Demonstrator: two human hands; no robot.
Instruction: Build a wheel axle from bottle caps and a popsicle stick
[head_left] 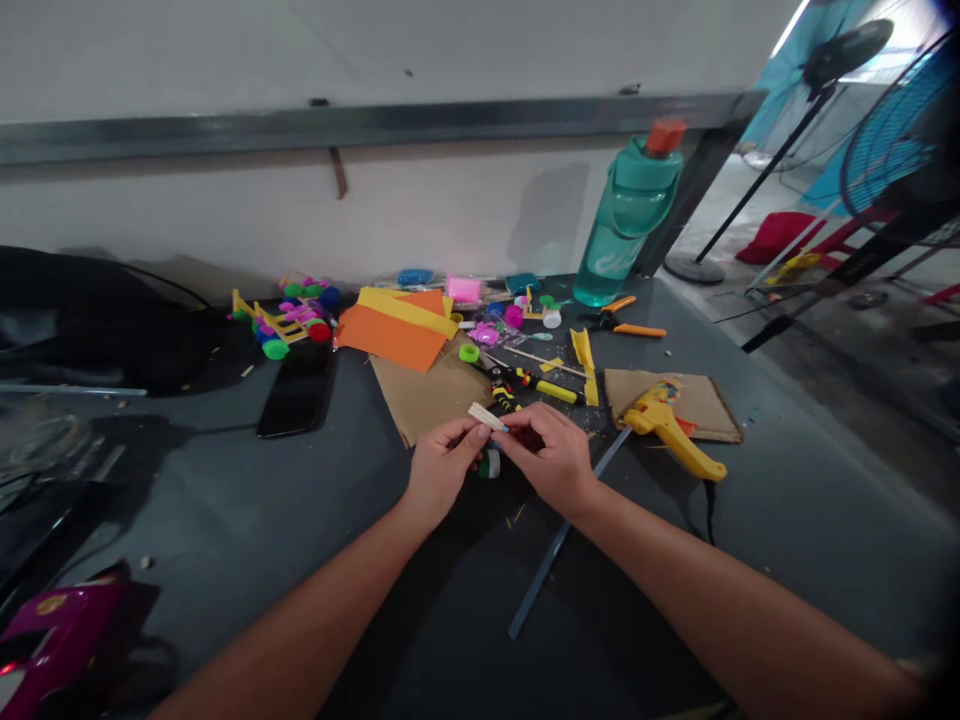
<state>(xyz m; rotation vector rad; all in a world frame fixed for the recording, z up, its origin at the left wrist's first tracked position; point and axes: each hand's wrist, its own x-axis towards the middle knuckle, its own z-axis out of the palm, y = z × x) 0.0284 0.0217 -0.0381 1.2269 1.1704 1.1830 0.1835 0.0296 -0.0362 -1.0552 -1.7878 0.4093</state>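
Above the dark table, my left hand [442, 462] and my right hand [553, 452] meet in front of me, both with closed fingers. Between their fingertips is a short piece of pale wood [486, 416], which looks like small sticks laid together. A speck of blue shows by my right fingertips. Just below the hands is a small white and green round thing [490, 463], partly covered by my fingers; whether a finger holds it I cannot tell. Black-and-yellow pliers [501, 388] and a yellow utility knife [551, 387] lie just beyond the hands.
To the right, a yellow glue gun [664, 420] rests on cardboard [716, 405], a long glue stick [538, 585] trailing from it. Orange-handled pliers [637, 329] and a teal bottle [622, 230] stand behind. Left are orange sheets [397, 335], a phone [296, 390] and colourful small parts [292, 318].
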